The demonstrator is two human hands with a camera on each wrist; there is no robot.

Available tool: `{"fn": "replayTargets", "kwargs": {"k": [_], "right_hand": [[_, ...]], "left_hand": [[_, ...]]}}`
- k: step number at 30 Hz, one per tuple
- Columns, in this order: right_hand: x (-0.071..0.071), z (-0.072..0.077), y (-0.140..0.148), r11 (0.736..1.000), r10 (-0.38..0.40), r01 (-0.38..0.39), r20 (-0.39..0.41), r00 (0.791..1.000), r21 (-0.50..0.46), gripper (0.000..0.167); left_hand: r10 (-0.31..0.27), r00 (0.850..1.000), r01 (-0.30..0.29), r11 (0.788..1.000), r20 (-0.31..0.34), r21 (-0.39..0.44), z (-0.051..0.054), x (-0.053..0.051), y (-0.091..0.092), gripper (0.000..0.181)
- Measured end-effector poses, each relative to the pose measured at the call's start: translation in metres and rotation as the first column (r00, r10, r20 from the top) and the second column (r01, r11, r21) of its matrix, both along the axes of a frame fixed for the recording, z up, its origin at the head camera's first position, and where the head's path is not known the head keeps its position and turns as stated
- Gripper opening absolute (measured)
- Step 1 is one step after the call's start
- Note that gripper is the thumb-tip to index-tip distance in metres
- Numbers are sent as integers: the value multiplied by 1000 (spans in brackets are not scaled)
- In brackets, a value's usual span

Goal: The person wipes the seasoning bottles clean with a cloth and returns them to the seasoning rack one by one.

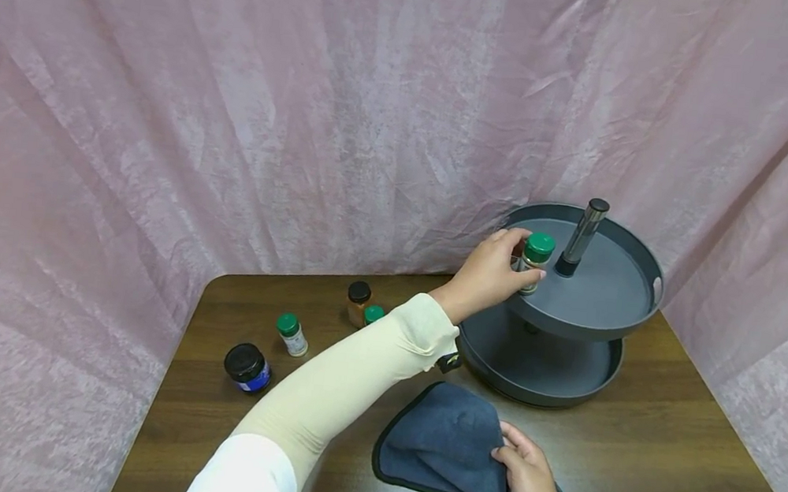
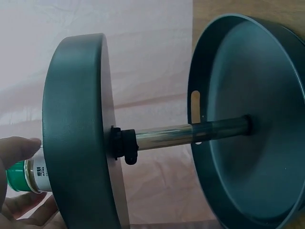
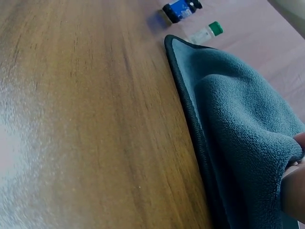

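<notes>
My left hand grips a small spice jar with a green lid at the left side of the upper tier of a dark grey two-tier round stand. In the left wrist view, thumb and fingers surround the jar, whose lower part is hidden behind the tier's rim. Whether its base touches the tier cannot be seen. Lower down, my right hand pinches a blue-grey cloth with black edging. The cloth is bunched at the fingers in the right wrist view.
On the table's left stand a black-lidded jar with a blue label, a green-lidded jar, an orange-brown jar with a black lid and another green lid, partly hidden by the left sleeve. The stand's lower tier sits beneath; a pink curtain hangs behind.
</notes>
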State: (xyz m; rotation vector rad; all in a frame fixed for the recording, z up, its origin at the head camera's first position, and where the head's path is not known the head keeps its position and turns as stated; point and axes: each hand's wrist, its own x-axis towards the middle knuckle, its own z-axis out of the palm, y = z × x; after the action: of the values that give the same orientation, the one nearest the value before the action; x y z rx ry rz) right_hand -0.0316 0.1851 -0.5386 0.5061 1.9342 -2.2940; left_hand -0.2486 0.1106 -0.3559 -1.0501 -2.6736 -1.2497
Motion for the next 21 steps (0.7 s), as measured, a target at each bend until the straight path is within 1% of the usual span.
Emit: {"fn": "replayTargets", "kwargs": {"k": [6,12,18,21], "right_hand": [[-2,1,-2,1000,-20,20,8,1000,6,48],[-1,1,-1,1000,20,-20,-14,1000,-6,49],[-1,1,2,997,73,-75,-94,993,-16,45],[-2,1,4,996,89,-92,-125,988,-21,44]], "left_hand": [[-4,1000,1,996,31,91,3,0,-8,72],[29,998,-37,989,55,143,4,3,-22,82],[51,996,-64,977,70,202,6,7,-40,83],[56,995,-76,966,87,245,4,8,-50,83]]}}
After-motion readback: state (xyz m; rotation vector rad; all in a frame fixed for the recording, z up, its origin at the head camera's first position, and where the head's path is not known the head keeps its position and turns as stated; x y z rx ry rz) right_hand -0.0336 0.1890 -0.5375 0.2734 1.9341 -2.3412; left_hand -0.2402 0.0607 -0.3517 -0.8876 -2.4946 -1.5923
